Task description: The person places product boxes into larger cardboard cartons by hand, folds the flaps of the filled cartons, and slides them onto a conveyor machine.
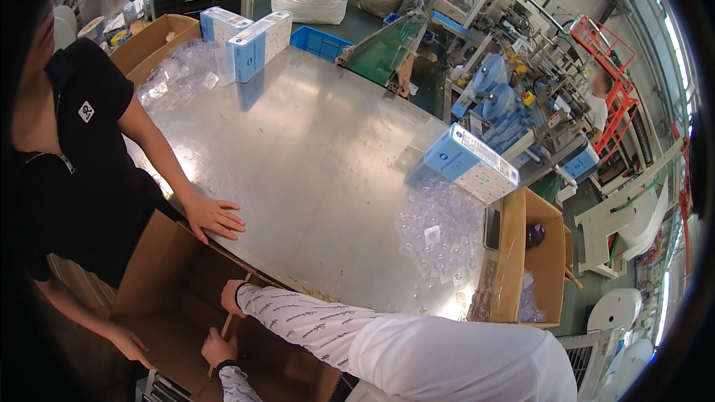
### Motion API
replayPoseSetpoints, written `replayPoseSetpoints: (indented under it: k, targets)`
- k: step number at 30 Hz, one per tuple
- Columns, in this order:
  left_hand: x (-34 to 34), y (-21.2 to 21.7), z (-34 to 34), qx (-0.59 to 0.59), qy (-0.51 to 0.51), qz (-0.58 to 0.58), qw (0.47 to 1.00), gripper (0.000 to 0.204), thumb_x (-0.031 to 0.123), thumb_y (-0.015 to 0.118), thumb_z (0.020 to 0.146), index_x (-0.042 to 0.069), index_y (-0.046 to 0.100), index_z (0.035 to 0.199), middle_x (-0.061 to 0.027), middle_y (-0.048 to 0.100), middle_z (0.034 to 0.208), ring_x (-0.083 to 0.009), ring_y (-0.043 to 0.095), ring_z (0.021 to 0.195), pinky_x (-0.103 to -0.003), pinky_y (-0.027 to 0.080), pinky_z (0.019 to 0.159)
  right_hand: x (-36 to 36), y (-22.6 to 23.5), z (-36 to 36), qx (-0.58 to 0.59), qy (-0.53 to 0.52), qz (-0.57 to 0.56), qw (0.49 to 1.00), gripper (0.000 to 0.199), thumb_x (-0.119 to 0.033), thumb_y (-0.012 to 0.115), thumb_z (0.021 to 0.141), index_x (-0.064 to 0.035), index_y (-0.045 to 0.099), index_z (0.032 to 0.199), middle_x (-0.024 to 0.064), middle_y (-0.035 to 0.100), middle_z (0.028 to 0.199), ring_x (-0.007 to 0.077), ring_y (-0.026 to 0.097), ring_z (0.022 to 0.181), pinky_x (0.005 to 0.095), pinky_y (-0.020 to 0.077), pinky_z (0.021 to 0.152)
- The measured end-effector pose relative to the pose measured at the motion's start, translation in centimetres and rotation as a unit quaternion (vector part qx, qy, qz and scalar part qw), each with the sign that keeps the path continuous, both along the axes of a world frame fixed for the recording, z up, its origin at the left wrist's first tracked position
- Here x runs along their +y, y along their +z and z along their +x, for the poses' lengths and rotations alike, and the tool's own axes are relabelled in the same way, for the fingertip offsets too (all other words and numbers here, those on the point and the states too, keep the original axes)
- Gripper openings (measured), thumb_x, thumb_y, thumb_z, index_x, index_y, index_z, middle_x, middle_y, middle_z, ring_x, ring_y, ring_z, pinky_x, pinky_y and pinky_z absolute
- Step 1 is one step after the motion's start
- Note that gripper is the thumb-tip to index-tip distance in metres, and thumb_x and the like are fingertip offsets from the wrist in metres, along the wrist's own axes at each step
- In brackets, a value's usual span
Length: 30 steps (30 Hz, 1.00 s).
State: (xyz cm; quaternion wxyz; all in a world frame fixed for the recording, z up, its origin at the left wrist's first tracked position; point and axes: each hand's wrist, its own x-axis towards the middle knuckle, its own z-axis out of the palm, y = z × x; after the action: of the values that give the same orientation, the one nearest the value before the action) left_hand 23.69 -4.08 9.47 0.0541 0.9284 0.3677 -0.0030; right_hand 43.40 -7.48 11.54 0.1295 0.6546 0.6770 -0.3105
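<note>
An open brown cardboard box point(149, 268) stands low at the table's near left edge. Inside its opening, my right hand point(232, 298) closes on the upper part of a thin cardboard edge, which looks like a flap or panel point(227, 327). Lower along that same edge, my left hand point(218, 348) grips it too. Patterned white sleeves cover both my forearms. A co-worker in black stands on the left, one hand point(212, 216) flat on the table corner and the other hand point(128, 344) at the box's outer side.
The metal table point(298, 149) carries clear plastic pieces point(439, 231) and a blue-and-white carton point(473, 164) on the right. More plastic pieces point(182, 74) and two cartons point(257, 45) sit far left. A phone point(492, 228) lies beside another cardboard box point(547, 212). Machinery stands behind.
</note>
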Motion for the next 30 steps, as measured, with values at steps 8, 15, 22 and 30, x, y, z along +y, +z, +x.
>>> replayPoseSetpoints:
  k: [8, 15, 22, 30]
  targets:
    - [0.0, 0.2, 0.0, -0.008, 0.001, 0.004, 1.0, 0.045, 0.032, 0.08, 0.058, 0.007, 0.049, 0.079, -0.0131, 0.06, 0.071, -0.034, 0.061, 0.069, -0.045, 0.049, 0.059, 0.0, 0.0, 0.1, 0.015, 0.007, 0.015, 1.0, 0.03, -0.026, 0.075, 0.057, -0.0145, 0.074, 0.085, 0.0059, 0.07, 0.086, 0.0233, 0.067, 0.086, 0.0376, 0.0524, 0.072]
    - [0.1, -0.1, -0.4, -0.03, -0.006, 0.007, 0.999, 0.044, 0.029, 0.08, 0.058, 0.007, 0.049, 0.081, -0.014, 0.061, 0.074, -0.0347, 0.061, 0.071, -0.045, 0.049, 0.059, 0.3, -0.8, -0.2, 0.015, 0.006, 0.024, 1.0, 0.031, -0.027, 0.075, 0.057, -0.0149, 0.074, 0.085, 0.0062, 0.07, 0.086, 0.0238, 0.066, 0.085, 0.0387, 0.0526, 0.07]
    - [-0.2, 0.6, 0.2, -0.028, -0.008, 0.009, 1.0, 0.044, 0.032, 0.08, 0.059, 0.006, 0.049, 0.077, -0.0137, 0.059, 0.071, -0.0347, 0.06, 0.069, -0.045, 0.048, 0.058, 0.7, -2.2, -0.2, 0.011, 0.001, 0.027, 1.0, 0.033, -0.028, 0.075, 0.057, -0.0141, 0.074, 0.086, 0.007, 0.07, 0.087, 0.0242, 0.066, 0.086, 0.0382, 0.053, 0.073]
    - [-0.4, 0.4, 0.4, -0.032, 0.022, 0.04, 0.998, 0.046, 0.043, 0.075, 0.067, 0.005, 0.05, 0.078, -0.0148, 0.058, 0.069, -0.0349, 0.06, 0.068, -0.045, 0.047, 0.057, 0.4, -1.0, -0.3, 0.013, -0.001, 0.011, 1.0, 0.034, -0.029, 0.076, 0.057, -0.0143, 0.074, 0.088, 0.0069, 0.07, 0.088, 0.0239, 0.066, 0.087, 0.0383, 0.0531, 0.073]
